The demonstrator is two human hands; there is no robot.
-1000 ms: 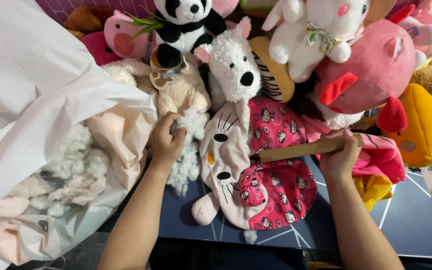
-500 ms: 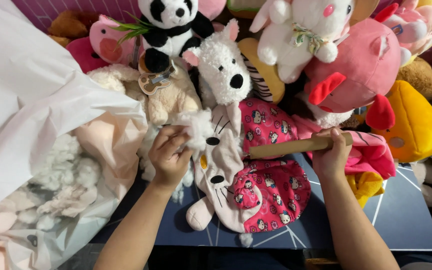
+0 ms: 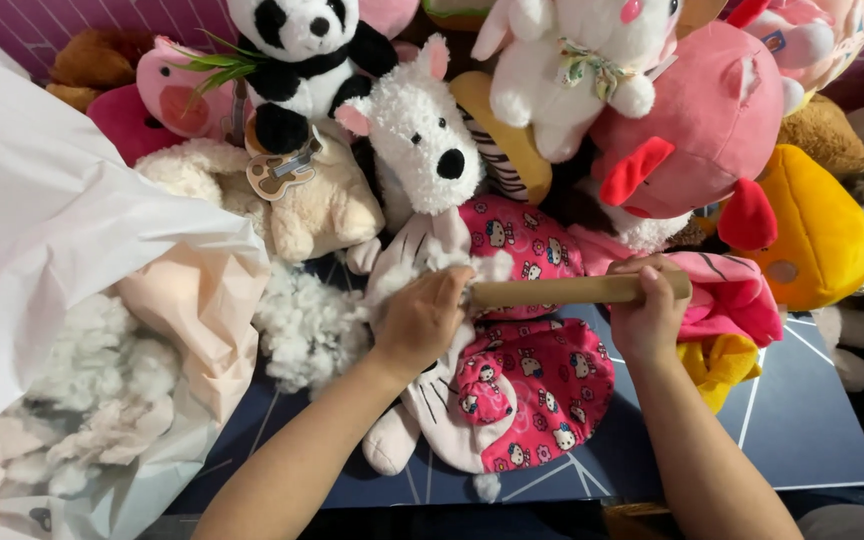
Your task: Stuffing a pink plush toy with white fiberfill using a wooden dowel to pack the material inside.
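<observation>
Plush animals are crowding the dark blue table [image 3: 812, 420] from nine to three o'clock. My left hand [image 3: 422, 320] is pinching the flat pink-dressed cat toy [image 3: 522, 400] at centre, steadying it, while my right hand [image 3: 647, 310] is gripping a wooden stick [image 3: 552, 291] at its opening beside white stuffing [image 3: 307, 330].

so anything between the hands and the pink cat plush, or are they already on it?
Nothing visible stands between. The left hand grips the pink cat plush at its head, with white stuffing at the fingers. The right hand holds the wooden stick, whose tip meets the left hand. A loose fluff pile lies beside, clear of both.
</observation>
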